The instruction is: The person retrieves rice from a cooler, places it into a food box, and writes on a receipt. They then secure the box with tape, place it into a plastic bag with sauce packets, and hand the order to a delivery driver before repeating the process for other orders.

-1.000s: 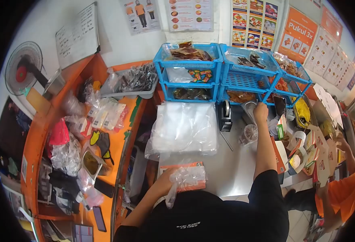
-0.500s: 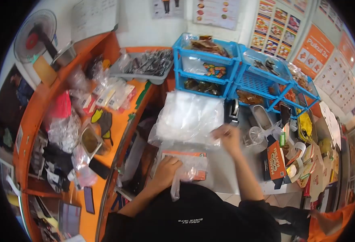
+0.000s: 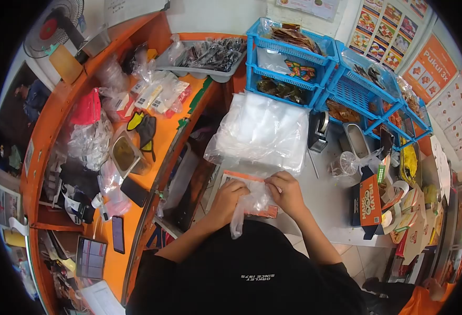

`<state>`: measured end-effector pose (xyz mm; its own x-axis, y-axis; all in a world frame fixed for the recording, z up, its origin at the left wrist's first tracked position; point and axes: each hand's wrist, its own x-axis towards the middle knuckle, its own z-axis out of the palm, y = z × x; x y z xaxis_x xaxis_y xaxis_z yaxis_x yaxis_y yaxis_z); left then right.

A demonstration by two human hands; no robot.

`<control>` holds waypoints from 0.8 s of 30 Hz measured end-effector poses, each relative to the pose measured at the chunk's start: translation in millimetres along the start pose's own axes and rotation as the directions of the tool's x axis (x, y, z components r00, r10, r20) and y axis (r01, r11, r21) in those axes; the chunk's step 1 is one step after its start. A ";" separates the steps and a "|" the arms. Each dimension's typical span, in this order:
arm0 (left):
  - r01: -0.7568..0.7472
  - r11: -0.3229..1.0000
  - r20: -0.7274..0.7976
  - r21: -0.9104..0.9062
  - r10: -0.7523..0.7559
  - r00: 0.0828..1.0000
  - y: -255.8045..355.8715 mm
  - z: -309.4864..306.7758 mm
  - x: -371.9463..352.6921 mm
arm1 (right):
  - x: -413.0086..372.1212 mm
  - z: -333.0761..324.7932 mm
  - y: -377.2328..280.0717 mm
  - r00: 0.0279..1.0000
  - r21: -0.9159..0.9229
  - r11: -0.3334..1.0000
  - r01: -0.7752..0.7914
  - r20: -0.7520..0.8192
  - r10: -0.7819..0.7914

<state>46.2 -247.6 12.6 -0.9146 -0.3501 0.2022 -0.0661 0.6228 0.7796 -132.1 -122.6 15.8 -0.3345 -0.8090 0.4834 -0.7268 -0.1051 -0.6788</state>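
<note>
Close in front of my body, my left hand (image 3: pixel 228 199) is closed on the near left side of a small clear plastic bag (image 3: pixel 251 200). One end of this bag hangs down towards my shirt. My right hand (image 3: pixel 287 193) pinches the bag's upper right edge with thumb and fingers. Under the bag lies a flat orange and white packet (image 3: pixel 265 211), largely covered by it and my hands. Just beyond my hands rests a thick stack of clear plastic bags (image 3: pixel 265 131) on the metal counter (image 3: pixel 320 202).
Behind the bag stack stand blue stacked baskets (image 3: pixel 289 65) with packed food. A black tape dispenser (image 3: pixel 319 131) and a metal container (image 3: pixel 356 137) are to the right, near an orange and black box (image 3: pixel 368 202). At left, the orange shelf (image 3: pixel 165 139) holds phones and plastic bags.
My right hand has come down and left from beside the bag stack to the small bag and now pinches it. The left hand stays on the bag. The camera view has shifted.
</note>
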 end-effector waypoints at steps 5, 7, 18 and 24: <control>-0.233 0.846 -0.193 0.479 0.360 0.913 12.2 -0.9 2.0 | -17.0 24.4 -3.2 0.990 0.102 0.985 -0.136 -0.030 0.140; -0.257 0.874 -0.109 0.412 0.327 0.939 1.1 2.1 1.3 | -19.6 30.9 -6.4 0.996 0.091 0.992 -0.092 0.027 0.090; 0.313 0.839 0.087 -0.446 -0.307 0.948 -7.0 -4.8 24.0 | -28.7 26.0 -32.4 0.981 -0.011 0.988 -0.155 -0.122 0.153; 0.618 0.203 0.381 -0.760 -0.631 0.676 -11.5 9.0 11.8 | -45.4 41.2 -39.3 0.986 0.031 0.995 -0.095 -0.136 0.099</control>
<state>32.6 -252.6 0.8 -0.7282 -0.3632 -0.5813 -0.2752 -0.6218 0.7332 -63.6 -105.5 -2.2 -0.4829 -0.7293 0.4846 -0.6728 -0.0451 -0.7384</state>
